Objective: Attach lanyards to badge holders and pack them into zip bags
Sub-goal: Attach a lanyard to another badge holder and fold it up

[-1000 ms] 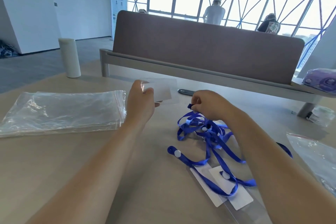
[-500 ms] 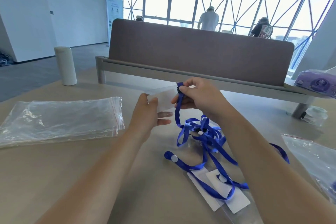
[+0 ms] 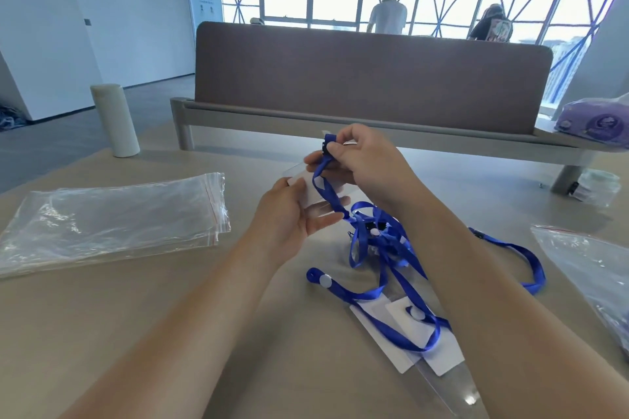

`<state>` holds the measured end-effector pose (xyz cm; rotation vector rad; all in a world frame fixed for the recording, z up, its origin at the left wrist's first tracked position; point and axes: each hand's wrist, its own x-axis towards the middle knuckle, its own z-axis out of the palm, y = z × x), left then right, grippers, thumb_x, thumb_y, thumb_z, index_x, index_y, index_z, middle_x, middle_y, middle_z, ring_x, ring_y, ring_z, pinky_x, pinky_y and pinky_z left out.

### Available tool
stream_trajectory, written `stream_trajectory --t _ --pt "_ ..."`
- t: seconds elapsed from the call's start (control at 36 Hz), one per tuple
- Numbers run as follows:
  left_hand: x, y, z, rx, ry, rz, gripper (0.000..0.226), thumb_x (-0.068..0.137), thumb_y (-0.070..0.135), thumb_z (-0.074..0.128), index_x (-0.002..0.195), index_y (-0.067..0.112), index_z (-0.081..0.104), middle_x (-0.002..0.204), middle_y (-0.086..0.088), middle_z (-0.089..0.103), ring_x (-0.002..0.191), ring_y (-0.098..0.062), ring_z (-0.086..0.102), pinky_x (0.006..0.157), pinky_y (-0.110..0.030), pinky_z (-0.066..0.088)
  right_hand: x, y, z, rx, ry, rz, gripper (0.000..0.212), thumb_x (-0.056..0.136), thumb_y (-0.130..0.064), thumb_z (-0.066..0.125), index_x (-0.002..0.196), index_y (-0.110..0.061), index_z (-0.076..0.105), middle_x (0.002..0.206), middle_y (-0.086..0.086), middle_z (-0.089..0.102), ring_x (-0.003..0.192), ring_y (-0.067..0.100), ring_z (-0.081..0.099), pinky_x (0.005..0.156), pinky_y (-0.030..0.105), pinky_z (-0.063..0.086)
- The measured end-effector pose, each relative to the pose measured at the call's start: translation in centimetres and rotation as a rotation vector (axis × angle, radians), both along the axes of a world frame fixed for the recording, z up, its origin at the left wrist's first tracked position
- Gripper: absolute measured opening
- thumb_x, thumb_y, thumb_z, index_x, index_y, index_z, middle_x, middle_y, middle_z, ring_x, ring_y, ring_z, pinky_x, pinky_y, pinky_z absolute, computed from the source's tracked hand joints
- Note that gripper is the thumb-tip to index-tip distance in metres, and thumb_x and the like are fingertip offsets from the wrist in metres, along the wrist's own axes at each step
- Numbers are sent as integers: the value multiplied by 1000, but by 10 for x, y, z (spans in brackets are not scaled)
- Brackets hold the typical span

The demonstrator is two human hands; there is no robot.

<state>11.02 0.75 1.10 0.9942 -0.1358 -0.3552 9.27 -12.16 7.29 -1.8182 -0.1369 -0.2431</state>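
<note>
Head view: badge holder and lanyard end held together above the counter

Nearest, two badge holders (image 3: pixel 381 347) are seen lying flat and overlapped on the counter (image 3: pixel 170 316), with a blue strap looped across them. Just beyond, a tangle (image 3: pixel 381 238) of blue lanyards is piled; their number cannot be told. Above the counter a third badge holder (image 3: pixel 337 186) is gripped by the left hand (image 3: pixel 289 211), thumb on its face and fingers beneath. One lanyard (image 3: pixel 329 196) is pinched at its clip end by the right hand (image 3: pixel 367 163), thumb and forefinger pressed together at the holder's top edge. A stack of zip bags (image 3: pixel 112 214) is laid to the left, its count not discernible, and one zip bag (image 3: pixel 585 265) to the right. Farther off, one white cylinder (image 3: pixel 115 119) and one purple packet (image 3: pixel 595 119) are seen.
</note>
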Motion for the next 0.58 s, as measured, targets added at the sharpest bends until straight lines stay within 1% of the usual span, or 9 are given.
stream_trajectory --t 0.08,0.14,0.19,0.22,0.33,0.42,0.47,0.53,0.58 --pt "-2 0 0 -47 37 -22 33 110 20 30 138 9 41 112 -23 72 92 -46 72 63 -39 63 -1 -2 -1 0 -10 -5 8 103 -12 46 97 -9 50 92 6 78 88 22 75 88 43 59" --pt "-1 -2 0 3 17 14 32 109 19 31 138 11 42 116 -24 69 89 -45 73 67 -40 64 -1 -4 -1 -18 -16 -8 9 103 -12 48 95 -10 50 93 5 77 89 22 75 88 43 59" --pt "1 -2 0 116 -54 81 27 109 18 33 134 14 42 123 -22 66 85 -43 74 67 -40 63 -1 -6 -1 -11 -20 -19 10 103 -11 48 94 -12 50 96 8 77 90 23 74 88 41 59" --pt "2 -2 0 169 -86 116 24 109 18 32 130 16 42 122 -20 65 82 -42 74 65 -39 63 -1 -8 0 5 -18 -28 10 103 -10 47 93 -12 50 97 11 76 90 23 74 88 39 59" --pt "5 5 3 357 -209 229 18 108 20 33 124 19 41 109 -9 63 70 -31 75 61 -33 62 -1 -16 4 85 -11 -70 9 104 -9 44 97 -11 49 94 15 75 85 23 75 84 37 60" --pt "9 11 3 534 -331 273 13 108 21 32 118 19 41 96 -6 62 60 -25 70 63 -33 61 -2 -22 6 124 -5 -90 7 105 -9 42 103 -8 49 89 18 75 81 26 75 79 37 62" --pt "11 15 1 637 -395 286 14 108 23 31 116 18 41 97 -5 61 58 -24 66 61 -32 57 -1 -26 7 120 -11 -116 7 105 -9 42 105 -6 49 86 19 74 78 28 75 76 38 62" --pt "13 16 -1 720 -431 293 14 108 24 30 112 19 42 97 -4 61 57 -23 63 56 -31 52 -1 -31 8 134 -30 -151 6 104 -9 43 102 -9 49 82 18 73 73 29 74 73 39 63" --pt "15 18 -4 760 -427 284 15 108 26 30 110 19 42 97 -6 63 59 -24 62 54 -30 50 0 -38 11 164 -51 -175 8 104 -8 44 98 -10 49 78 16 72 69 28 72 65 35 62"
